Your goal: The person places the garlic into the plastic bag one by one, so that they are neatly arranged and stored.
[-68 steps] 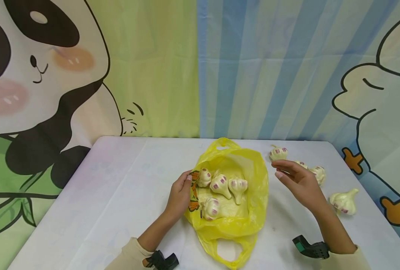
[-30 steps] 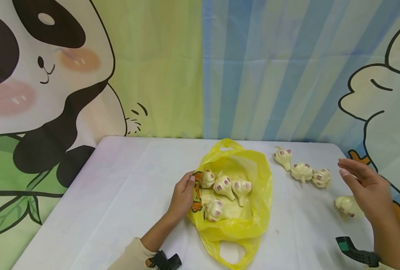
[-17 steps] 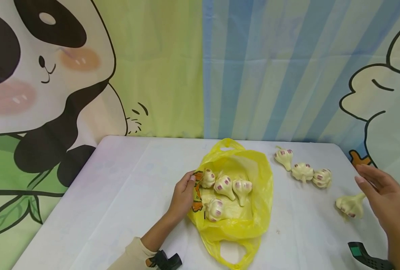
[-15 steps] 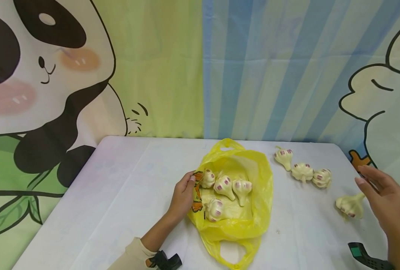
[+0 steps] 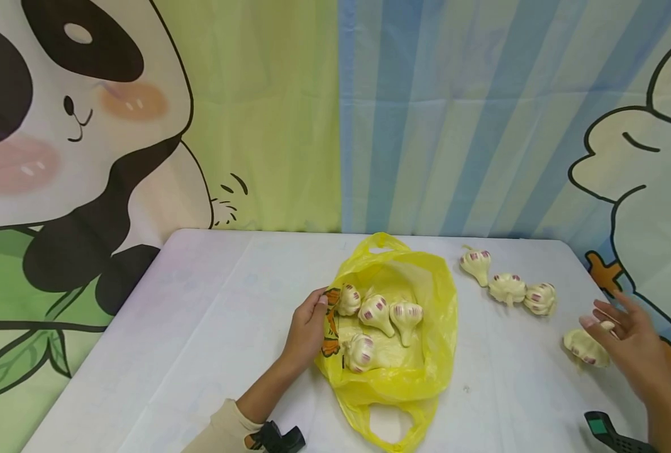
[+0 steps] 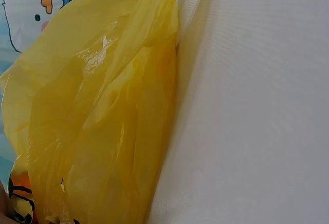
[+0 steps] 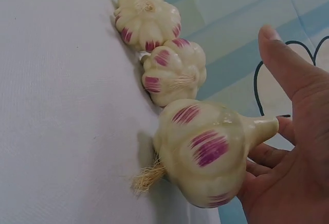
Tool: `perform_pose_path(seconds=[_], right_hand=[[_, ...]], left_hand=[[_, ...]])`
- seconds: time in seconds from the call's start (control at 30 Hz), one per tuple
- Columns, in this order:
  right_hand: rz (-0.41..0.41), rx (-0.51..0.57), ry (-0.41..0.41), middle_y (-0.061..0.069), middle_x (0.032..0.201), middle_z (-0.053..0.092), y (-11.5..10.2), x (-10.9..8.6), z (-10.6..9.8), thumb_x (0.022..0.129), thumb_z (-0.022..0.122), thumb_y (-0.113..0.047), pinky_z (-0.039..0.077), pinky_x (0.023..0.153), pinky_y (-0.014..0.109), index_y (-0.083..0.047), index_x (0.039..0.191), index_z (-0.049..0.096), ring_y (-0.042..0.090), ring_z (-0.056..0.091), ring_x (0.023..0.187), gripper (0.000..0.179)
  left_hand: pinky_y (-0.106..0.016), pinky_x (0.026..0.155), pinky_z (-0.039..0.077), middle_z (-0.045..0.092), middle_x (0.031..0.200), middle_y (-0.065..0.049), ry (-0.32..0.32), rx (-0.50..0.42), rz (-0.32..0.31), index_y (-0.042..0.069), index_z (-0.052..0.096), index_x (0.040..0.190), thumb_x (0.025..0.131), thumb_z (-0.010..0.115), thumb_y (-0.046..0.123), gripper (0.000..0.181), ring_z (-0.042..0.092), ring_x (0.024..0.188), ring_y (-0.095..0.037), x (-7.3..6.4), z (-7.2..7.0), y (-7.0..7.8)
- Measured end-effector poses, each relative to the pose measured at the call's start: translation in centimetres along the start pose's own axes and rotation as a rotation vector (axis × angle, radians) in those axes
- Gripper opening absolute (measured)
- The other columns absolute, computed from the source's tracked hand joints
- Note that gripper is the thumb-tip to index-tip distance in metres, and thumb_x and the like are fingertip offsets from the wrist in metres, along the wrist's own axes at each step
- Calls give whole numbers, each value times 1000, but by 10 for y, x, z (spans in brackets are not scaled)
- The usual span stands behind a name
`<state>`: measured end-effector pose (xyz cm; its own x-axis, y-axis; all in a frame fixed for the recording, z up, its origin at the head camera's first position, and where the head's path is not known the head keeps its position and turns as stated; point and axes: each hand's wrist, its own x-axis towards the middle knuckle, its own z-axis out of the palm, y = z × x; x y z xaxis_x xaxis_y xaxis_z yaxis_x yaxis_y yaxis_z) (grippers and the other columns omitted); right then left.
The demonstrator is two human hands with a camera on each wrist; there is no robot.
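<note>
My left hand (image 5: pixel 305 327) grips the left rim of a yellow plastic bag (image 5: pixel 439 314), thumb on the inner side. Several garlic bulbs (image 5: pixel 406 318) with purple streaks lie inside this opened bag. At the table's right side my right hand (image 5: pixel 632 349) is beside a single garlic bulb (image 5: pixel 584 348). In the right wrist view the thumb stands well away from that bulb (image 7: pixel 205 149), and the other fingers (image 7: pixel 267 154) are partly hidden behind its stem. The left wrist view is filled mostly by the bag's yellow side (image 6: pixel 97 111).
Three more garlic bulbs, one of them the middle bulb (image 5: pixel 507 289), lie in a row at the back right of the white table (image 5: pixel 210 333). Behind the table hangs a curtain (image 5: pixel 426 113) printed with a panda and stripes.
My right hand has moved from beside the bag to the garlic bulb at the far right, and its fingers have just come lower around the stem. The left hand keeps its hold.
</note>
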<state>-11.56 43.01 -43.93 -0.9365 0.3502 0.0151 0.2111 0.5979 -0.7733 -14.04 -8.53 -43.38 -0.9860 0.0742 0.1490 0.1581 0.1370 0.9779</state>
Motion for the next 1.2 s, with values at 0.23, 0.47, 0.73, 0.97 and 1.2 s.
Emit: perform_pose_path(seconds=[0.23, 0.47, 0.73, 0.97, 1.2], right_hand=[[49, -131, -171, 31, 149, 30, 16, 7, 4, 97, 48, -55, 52, 81, 40, 0, 153, 21, 46, 37, 124, 84], [51, -109, -260, 24, 134, 54, 18, 8, 8, 97, 41, -60, 44, 82, 61, 4, 135, 48, 15, 51, 102, 75], [1, -163, -271, 15, 123, 64, 9, 2, 7, 100, 40, -56, 47, 69, 28, 5, 131, 52, -9, 48, 83, 70], [-7, -166, -255, 23, 125, 61, 7, 0, 9, 99, 41, -56, 46, 59, 17, 7, 130, 52, -6, 50, 81, 71], [21, -205, -225, 28, 129, 55, -2, -4, 9, 98, 40, -58, 42, 58, 24, 6, 130, 54, 14, 48, 88, 73]], left_hand=[[-40, 103, 40, 61, 126, -5, 2, 4, 11, 6, 57, 130, 108, 36, 25, 36, 51, 124, -17, 0, 0, -1], [-38, 103, 40, 61, 126, -5, -1, -3, 7, 7, 58, 130, 108, 36, 25, 36, 51, 123, -16, 0, 0, -1], [-39, 103, 40, 61, 126, -5, -8, -13, 14, 7, 58, 130, 108, 36, 26, 36, 52, 123, -16, 0, 0, -3], [-39, 102, 40, 61, 126, -5, -7, -15, 13, 7, 58, 129, 108, 36, 26, 36, 52, 122, -15, 0, 0, -3], [-38, 102, 41, 61, 127, -4, -5, -15, 7, 8, 58, 129, 108, 36, 26, 36, 52, 122, -15, 0, 0, -2]])
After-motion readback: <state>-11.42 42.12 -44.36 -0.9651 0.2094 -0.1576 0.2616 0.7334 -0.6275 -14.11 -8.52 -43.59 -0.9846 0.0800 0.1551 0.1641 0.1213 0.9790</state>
